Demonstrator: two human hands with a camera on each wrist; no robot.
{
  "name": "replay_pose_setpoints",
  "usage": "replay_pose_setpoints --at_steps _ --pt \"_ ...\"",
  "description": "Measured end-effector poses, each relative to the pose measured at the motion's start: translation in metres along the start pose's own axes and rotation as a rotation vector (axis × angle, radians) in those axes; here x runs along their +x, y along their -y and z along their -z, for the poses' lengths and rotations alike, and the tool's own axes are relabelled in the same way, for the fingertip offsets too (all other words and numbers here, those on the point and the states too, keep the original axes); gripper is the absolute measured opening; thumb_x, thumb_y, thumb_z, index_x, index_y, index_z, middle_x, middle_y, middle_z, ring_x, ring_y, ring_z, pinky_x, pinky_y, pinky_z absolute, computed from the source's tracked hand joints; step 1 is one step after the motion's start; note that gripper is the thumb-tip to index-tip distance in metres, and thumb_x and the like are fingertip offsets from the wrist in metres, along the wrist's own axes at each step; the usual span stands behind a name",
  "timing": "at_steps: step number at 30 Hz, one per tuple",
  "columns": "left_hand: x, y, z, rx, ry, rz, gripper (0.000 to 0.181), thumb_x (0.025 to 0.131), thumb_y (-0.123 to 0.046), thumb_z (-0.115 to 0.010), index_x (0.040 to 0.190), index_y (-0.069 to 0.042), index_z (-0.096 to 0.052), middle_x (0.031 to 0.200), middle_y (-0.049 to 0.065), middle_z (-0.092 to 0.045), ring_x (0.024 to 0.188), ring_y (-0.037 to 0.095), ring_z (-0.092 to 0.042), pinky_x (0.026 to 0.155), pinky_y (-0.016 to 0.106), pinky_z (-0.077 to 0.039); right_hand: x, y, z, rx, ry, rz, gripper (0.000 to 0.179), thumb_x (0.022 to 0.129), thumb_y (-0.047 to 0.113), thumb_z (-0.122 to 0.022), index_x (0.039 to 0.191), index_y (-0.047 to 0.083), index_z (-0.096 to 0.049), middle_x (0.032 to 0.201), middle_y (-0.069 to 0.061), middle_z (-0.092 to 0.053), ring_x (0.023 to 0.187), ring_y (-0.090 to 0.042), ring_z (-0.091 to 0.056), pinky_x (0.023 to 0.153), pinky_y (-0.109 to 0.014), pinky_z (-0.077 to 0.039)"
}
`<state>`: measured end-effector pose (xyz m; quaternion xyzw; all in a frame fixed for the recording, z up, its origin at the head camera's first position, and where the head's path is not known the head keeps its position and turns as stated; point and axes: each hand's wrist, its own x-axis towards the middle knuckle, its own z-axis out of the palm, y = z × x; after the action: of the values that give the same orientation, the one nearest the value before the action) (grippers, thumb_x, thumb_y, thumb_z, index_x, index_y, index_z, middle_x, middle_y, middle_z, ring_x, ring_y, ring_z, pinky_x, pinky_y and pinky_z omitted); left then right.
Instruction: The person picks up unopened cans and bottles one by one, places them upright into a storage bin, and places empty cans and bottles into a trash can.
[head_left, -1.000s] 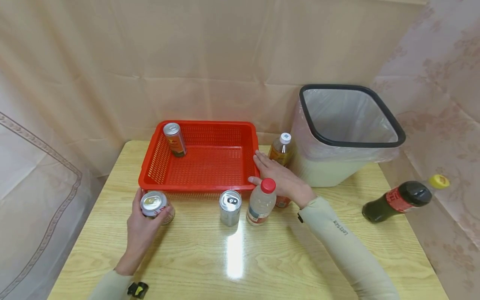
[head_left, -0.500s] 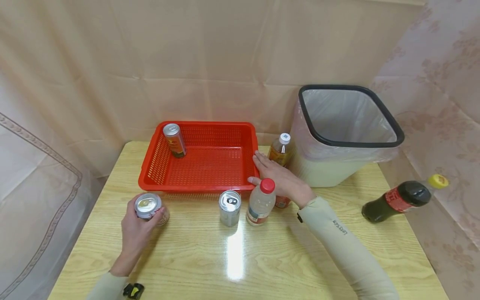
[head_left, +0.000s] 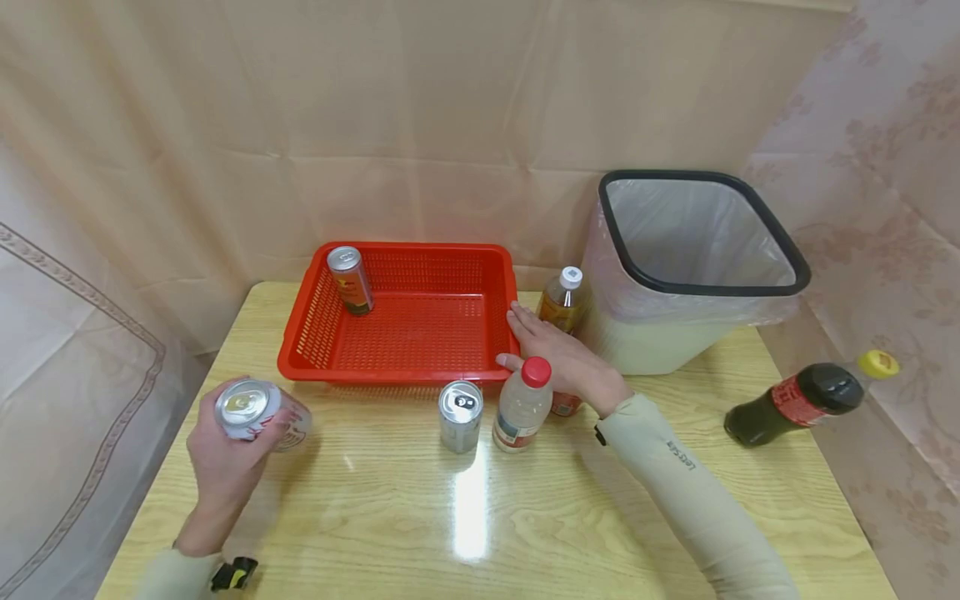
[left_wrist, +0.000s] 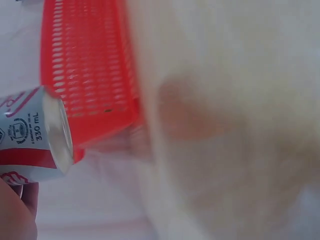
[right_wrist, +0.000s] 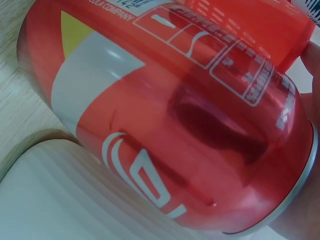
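My left hand [head_left: 225, 450] grips a white and red drink can [head_left: 288, 421], held tilted left of the red basket [head_left: 397, 372]. The left wrist view shows the can [left_wrist: 25, 135] with "330 mL" printed on it. My right hand [head_left: 551, 354] lies with fingers extended against the basket's right side. A red cola can [right_wrist: 165, 115] stands below that hand, mostly hidden from the head view. Just in front are a clear bottle with a red cap [head_left: 521, 408] and a silver can [head_left: 460, 421].
An orange can [head_left: 352, 287] stands in the basket's back left corner. Behind my right hand is a white-capped bottle of amber drink [head_left: 558, 304], beside a lined waste bin [head_left: 660, 333]. A dark cola bottle with a yellow cap [head_left: 795, 400] is at the table's right.
My left hand has carried the white and red can leftward, away from the basket's front left corner, and the can has tilted. My right hand has stayed in place.
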<state>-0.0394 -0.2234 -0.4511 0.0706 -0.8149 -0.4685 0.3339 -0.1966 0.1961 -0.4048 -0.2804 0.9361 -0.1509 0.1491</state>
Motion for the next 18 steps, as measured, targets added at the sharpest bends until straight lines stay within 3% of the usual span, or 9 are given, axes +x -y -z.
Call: replay_pose_setpoints --at_steps 8,18 --pt "0.029 -0.019 0.009 -0.143 -0.078 -0.198 0.068 0.069 -0.014 -0.088 0.123 0.017 -0.059 0.108 -0.022 -0.068 0.094 -0.005 -0.062 0.082 0.011 -0.043 0.0 0.0 0.0 0.008 0.0 -0.002 0.088 0.102 0.058 -0.051 0.166 0.008 -0.017 0.174 -0.006 -0.007 0.159 -0.027 -0.01 0.125 -0.047 -0.023" --pt "0.063 -0.057 0.004 -0.166 -0.065 -0.275 0.072 0.074 -0.028 -0.087 0.124 0.016 -0.06 0.11 -0.018 -0.068 0.096 -0.001 -0.062 0.083 0.015 -0.043 0.001 0.0 -0.001 0.031 -0.002 -0.014 0.087 0.102 0.055 -0.054 0.166 0.009 -0.016 0.174 -0.006 -0.007 0.159 -0.026 -0.01 0.125 -0.047 -0.024"
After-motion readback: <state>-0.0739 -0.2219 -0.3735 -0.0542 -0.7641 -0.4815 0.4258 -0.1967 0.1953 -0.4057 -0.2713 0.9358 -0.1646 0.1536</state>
